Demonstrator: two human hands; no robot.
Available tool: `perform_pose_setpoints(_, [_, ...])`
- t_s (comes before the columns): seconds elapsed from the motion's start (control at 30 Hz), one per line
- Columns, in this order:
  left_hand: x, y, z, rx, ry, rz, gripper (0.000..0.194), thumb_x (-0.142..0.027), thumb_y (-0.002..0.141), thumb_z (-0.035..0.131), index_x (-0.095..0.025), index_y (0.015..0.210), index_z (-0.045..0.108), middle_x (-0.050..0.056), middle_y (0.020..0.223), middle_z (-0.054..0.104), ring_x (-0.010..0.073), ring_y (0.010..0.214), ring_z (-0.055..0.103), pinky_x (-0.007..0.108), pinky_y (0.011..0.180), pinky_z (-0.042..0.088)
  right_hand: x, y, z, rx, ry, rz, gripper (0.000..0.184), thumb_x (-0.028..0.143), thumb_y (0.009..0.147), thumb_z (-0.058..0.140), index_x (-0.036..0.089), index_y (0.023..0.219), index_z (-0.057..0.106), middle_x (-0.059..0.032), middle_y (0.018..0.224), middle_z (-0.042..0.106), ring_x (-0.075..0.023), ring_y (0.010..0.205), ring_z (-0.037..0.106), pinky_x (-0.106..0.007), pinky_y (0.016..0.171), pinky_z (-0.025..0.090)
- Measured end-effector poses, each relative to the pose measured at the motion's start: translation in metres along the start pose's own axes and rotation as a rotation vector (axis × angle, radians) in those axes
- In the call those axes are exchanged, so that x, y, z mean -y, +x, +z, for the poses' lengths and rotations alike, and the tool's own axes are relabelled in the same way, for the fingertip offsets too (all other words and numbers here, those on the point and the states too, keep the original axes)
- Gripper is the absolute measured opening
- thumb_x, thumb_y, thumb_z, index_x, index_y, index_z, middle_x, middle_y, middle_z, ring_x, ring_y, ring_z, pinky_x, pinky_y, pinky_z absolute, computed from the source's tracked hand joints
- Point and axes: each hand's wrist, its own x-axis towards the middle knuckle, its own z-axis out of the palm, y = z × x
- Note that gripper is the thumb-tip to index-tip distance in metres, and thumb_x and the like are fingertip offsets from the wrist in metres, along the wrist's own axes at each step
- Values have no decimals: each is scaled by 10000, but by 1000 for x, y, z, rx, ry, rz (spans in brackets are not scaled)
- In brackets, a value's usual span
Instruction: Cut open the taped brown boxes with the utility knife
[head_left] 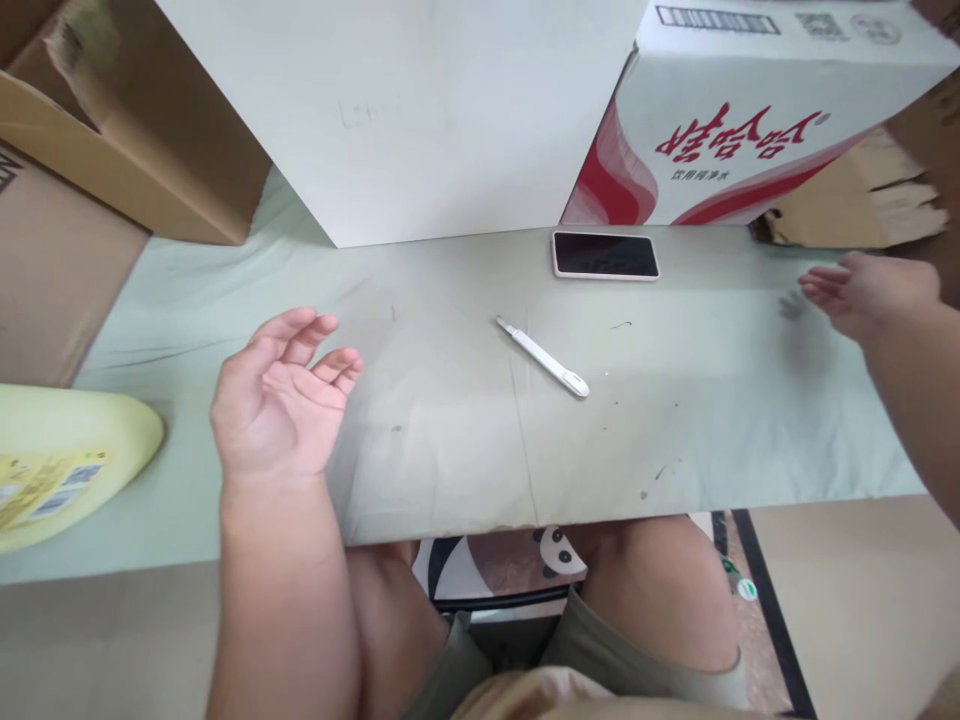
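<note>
My left hand (289,400) is raised over the left part of the table, palm turned up, fingers loosely curled and apart, with nothing in it. Far to the right, my right hand (862,290) hovers above the cloth near some torn cardboard (847,195); its fingers are partly bent and apart, and no object shows in them. Between the hands a white craft knife (546,360) lies slantwise on the cloth, its narrow tip pointing to the back left. Behind it a phone (606,256) with a pale pink case rests with its dark screen up. Neither hand touches these things.
A pale green cloth (450,450) covers the table. At the back stand a large white box (450,120) and a red-and-white carton (720,150). Brown cardboard boxes (172,120) are at the left, with a yellow bottle (82,450) lying nearer. My legs are under the front edge.
</note>
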Motion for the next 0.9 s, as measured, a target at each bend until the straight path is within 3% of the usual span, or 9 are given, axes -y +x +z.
perform_pose_setpoints(0.07, [-2, -1, -1, 3, -14, -6, 379, -424, 491, 854, -196, 790, 802, 47, 883, 762, 163, 613, 620, 323, 589, 561, 3, -21, -4, -7, -24, 150, 459, -161, 902, 491, 180, 596, 485, -114, 679, 649, -148, 590, 701, -418, 662, 556])
perform_pose_setpoints(0.17, [-5, -4, -2, 11, -42, -17, 383, -420, 495, 840, -188, 795, 794, 50, 881, 758, 166, 616, 626, 323, 593, 565, 17, -56, -10, 36, -45, 187, 423, -122, 912, 538, 201, 639, 522, -106, 695, 648, -161, 600, 698, -448, 721, 557])
perform_pose_setpoints(0.3, [-11, -7, -6, -1, -108, -23, 329, -412, 580, 745, -167, 798, 770, 74, 875, 748, 169, 610, 619, 325, 587, 559, 50, -110, -7, 207, -100, 102, 359, -38, 948, 568, 194, 675, 595, -99, 738, 678, -145, 586, 677, -440, 760, 544])
perform_pose_setpoints(0.4, [-17, -6, -12, -20, -169, -22, 289, -410, 681, 646, -160, 792, 740, 94, 857, 732, 179, 613, 630, 328, 581, 552, 78, -159, 13, 407, -123, -47, 298, -35, 932, 593, 189, 745, 655, -74, 811, 708, -116, 637, 667, -369, 741, 521])
perform_pose_setpoints(0.47, [-20, -4, -19, -18, -173, -23, 258, -403, 752, 585, -173, 739, 701, 77, 757, 694, 155, 522, 574, 315, 540, 524, 94, -195, 36, 550, -113, -161, 257, -23, 927, 615, 186, 799, 691, -48, 821, 709, -100, 676, 655, -312, 736, 522])
perform_pose_setpoints(0.57, [-25, -1, -33, 59, -164, -26, 287, -423, 810, 576, -200, 642, 646, 1, 525, 541, 93, 361, 355, 280, 487, 472, 115, -255, 83, 760, -81, -338, 184, 32, 938, 620, 182, 897, 719, -20, 831, 706, -110, 732, 667, -274, 741, 555])
perform_pose_setpoints(0.7, [-29, -1, -45, 100, -225, 0, 324, -485, 792, 662, -214, 618, 644, -40, 438, 462, 73, 349, 308, 243, 495, 471, 149, -337, 153, 1065, -71, -816, 141, 104, 930, 615, 186, 1009, 698, -36, 939, 720, -158, 809, 691, -350, 839, 605])
perform_pose_setpoints(0.8, [-32, -2, -51, 82, -265, -1, 344, -486, 830, 661, -205, 632, 645, -44, 441, 458, 59, 339, 294, 235, 497, 471, 183, -397, 203, 1160, -39, -1077, 150, 99, 901, 614, 196, 1003, 663, -44, 1046, 721, -183, 930, 708, -417, 1023, 592])
perform_pose_setpoints(0.9, [-37, -1, -58, 124, -283, -16, 450, -498, 918, 577, -206, 575, 585, -56, 385, 334, 61, 322, 241, 229, 457, 422, 218, -450, 247, 1205, -94, -1214, 204, 55, 879, 569, 187, 1013, 649, -43, 1193, 678, -218, 1209, 683, -456, 1157, 522])
